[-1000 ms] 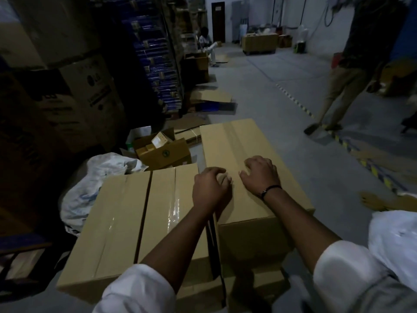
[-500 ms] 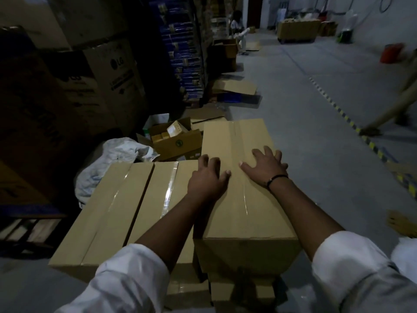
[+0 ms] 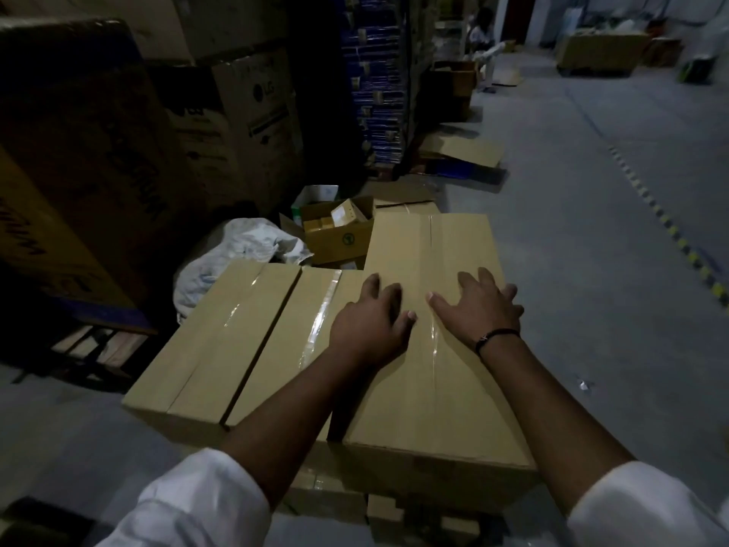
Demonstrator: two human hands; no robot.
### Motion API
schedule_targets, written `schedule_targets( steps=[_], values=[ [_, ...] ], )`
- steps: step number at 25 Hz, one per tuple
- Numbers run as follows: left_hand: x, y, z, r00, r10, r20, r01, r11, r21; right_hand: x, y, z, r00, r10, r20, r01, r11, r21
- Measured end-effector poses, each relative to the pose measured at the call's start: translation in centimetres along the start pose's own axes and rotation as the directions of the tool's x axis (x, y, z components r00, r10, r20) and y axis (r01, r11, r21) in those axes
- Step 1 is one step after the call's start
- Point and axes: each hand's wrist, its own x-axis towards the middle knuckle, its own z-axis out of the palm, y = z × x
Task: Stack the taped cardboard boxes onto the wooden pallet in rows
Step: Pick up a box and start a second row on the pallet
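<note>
Your view dim, left of frame lost in shadow, pale light from upper right, glare streaks on the box tape (image 3: 320,309), edges bowed, far background soft

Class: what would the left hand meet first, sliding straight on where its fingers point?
The left hand has only bare box top ahead; past its far edge, probably the flattened cardboard; depth unclear.

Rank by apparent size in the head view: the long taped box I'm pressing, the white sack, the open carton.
1. long taped box, nearest the camera.
2. white sack.
3. open carton; these two look close, so that order is unsure.
</note>
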Motion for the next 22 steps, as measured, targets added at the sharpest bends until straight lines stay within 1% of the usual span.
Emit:
schedule_targets(
  steps=[5, 8, 11, 16, 20, 22],
  values=[
    [-3.3, -2.4, -3.4, 0.982, -0.139, -0.126, 0.139, 0.990, -0.006, -2.7, -5.4, -1.0, 0.992, -0.109, -0.069, 0.111, 0.994, 0.022],
    [-5.9, -5.3, -5.8, 0.955, -0.228, -0.188, 0.227, 0.973, -0.027, -4.2, -10.0, -1.1, 0.972, -0.210, -0.104, 0.214, 0.976, 0.030],
    [-9.6, -9.0, -8.2, 0.917, -0.331, -0.223, 0.331, 0.943, -0.041, -6.2, -15.3, 0.0, 0.948, -0.305, -0.089, 0.310, 0.950, 0.040],
    [-18.6, -16.9, -11.8, 0.818, -0.504, -0.278, 0.509, 0.859, -0.060, -12.0, -25.9, 3.0, 0.880, -0.474, -0.027, 0.475, 0.876, 0.083],
    [-27.3, -22.9, -13.8, 0.693, -0.647, -0.319, 0.645, 0.754, -0.128, -19.0, -33.8, 6.3, 0.768, -0.640, 0.006, 0.638, 0.766, 0.077],
    [-31.9, -25.3, -14.3, 0.623, -0.713, -0.322, 0.706, 0.690, -0.160, -22.7, -37.3, 8.1, 0.697, -0.714, 0.060, 0.708, 0.700, 0.093]
  ],
)
